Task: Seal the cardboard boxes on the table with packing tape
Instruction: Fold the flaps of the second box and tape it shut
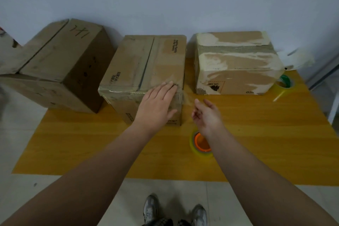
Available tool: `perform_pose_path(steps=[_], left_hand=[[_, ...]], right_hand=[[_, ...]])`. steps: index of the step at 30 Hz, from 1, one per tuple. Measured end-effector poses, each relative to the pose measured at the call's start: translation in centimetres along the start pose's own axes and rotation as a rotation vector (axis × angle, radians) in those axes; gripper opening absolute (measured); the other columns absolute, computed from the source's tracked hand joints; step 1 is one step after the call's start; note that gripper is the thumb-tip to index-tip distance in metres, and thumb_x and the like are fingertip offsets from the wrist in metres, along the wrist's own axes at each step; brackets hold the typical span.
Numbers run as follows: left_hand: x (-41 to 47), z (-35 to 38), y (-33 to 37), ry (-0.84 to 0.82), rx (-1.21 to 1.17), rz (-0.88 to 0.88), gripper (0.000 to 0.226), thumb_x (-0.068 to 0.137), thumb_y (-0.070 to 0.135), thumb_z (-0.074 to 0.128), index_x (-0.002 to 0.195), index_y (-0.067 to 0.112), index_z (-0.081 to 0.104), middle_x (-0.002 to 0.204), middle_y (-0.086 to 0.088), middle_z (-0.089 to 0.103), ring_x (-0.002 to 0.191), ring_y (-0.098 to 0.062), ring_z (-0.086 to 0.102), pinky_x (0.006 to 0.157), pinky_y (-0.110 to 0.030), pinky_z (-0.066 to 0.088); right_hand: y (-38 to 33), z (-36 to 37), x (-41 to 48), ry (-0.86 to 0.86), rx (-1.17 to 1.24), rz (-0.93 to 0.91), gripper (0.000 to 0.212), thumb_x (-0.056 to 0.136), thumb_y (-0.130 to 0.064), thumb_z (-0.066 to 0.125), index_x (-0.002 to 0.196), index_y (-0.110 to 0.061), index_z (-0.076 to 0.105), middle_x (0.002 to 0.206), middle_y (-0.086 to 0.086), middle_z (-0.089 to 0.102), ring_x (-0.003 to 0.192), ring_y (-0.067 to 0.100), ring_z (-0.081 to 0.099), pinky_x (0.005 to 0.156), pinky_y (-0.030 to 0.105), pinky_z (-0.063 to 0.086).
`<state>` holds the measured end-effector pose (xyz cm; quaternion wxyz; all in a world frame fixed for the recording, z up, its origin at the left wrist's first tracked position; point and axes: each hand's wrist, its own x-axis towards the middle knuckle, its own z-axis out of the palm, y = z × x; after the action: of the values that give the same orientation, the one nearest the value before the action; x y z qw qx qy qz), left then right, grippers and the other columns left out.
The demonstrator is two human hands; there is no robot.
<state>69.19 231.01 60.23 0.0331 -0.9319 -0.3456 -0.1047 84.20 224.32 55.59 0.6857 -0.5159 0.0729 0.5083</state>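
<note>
Left box (pixel 55 64): farthest left against the wall, flaps closed, "141" handwritten on top; only its near right corner reaches over the bench (pixel 256 143).
Middle box (pixel 145 64): on the bench by the wall, top flaps closed, with clear tape (pixel 117 91) running along its near top edge.
My left grip (pixel 157 104): fingers straight and together, laid flat on the middle box's near right corner, pressing on the tape there, thumb down the front face.
My right grip (pixel 205 115): spread loosely, palm turned left, hovering just beside that same corner and holding nothing I can make out; a filmy tape end shows between corner and fingertips, and I cannot tell if they touch.
Orange-core tape roll (pixel 200 142): flat on the bench, partly hidden under my right wrist.
Right box (pixel 236 64): by the wall, apart from the middle box, heavily wrapped in pale tape.
Green-core tape roll (pixel 285 82): on the bench, just beside the right box's near right corner.
</note>
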Motion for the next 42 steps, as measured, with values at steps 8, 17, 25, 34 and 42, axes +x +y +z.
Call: perform_pose_path(steps=[8, 17, 25, 34, 42], left_hand=[[-1.6, -0.3, -2.5, -0.092, 0.118, 0.008, 0.075, 0.094, 0.043, 0.047, 0.151, 0.019, 0.005, 0.159, 0.0, 0.01, 0.145, -0.016, 0.005, 0.115, -0.033, -0.009], [-1.7, 0.0, -2.4, -0.07, 0.045, -0.015, 0.073, 0.093, 0.034, 0.052, 0.151, 0.018, 0.01, 0.158, 0.0, 0.014, 0.145, -0.016, 0.007, 0.116, -0.033, -0.007], [-1.6, 0.2, -2.1, -0.042, 0.03, -0.027, 0.07, 0.093, 0.033, 0.052, 0.15, 0.018, 0.016, 0.156, 0.001, 0.02, 0.144, -0.016, 0.013, 0.118, -0.035, -0.001], [-1.5, 0.1, -2.1, -0.052, 0.067, -0.032, 0.074, 0.091, 0.031, 0.053, 0.151, 0.018, 0.011, 0.157, 0.001, 0.016, 0.145, -0.015, 0.01, 0.117, -0.034, -0.003], [-1.2, 0.0, -2.5, -0.062, 0.07, -0.005, 0.073, 0.094, 0.034, 0.049, 0.151, 0.021, 0.005, 0.158, 0.003, 0.01, 0.145, -0.014, 0.008, 0.115, -0.032, -0.005]], right_hand=[[2.3, 2.3, -0.5, 0.05, 0.071, 0.075, 0.04, 0.084, -0.005, 0.068, 0.116, -0.017, 0.048, 0.077, 0.008, 0.062, 0.059, 0.013, 0.057, 0.05, 0.024, 0.047], [4.1, 3.3, 0.0, 0.172, -0.26, -0.004, 0.029, 0.088, -0.022, 0.066, 0.114, -0.026, 0.053, 0.101, 0.002, 0.059, 0.089, 0.019, 0.058, 0.074, 0.033, 0.053], [5.1, 1.1, -2.6, -0.435, -0.657, -0.449, 0.065, 0.097, 0.0, 0.038, 0.152, -0.028, 0.017, 0.154, -0.012, 0.027, 0.137, -0.003, 0.026, 0.111, 0.019, 0.028], [4.3, 2.2, -3.4, -0.503, -0.819, -0.375, 0.098, 0.086, -0.01, 0.053, 0.147, -0.035, -0.019, 0.159, -0.011, -0.009, 0.145, 0.008, -0.002, 0.119, 0.044, 0.012], [3.9, -0.1, -2.4, -0.347, -1.161, -0.451, 0.064, 0.095, 0.002, 0.044, 0.151, -0.016, 0.019, 0.151, 0.0, 0.031, 0.138, 0.014, 0.029, 0.111, 0.026, 0.029]])
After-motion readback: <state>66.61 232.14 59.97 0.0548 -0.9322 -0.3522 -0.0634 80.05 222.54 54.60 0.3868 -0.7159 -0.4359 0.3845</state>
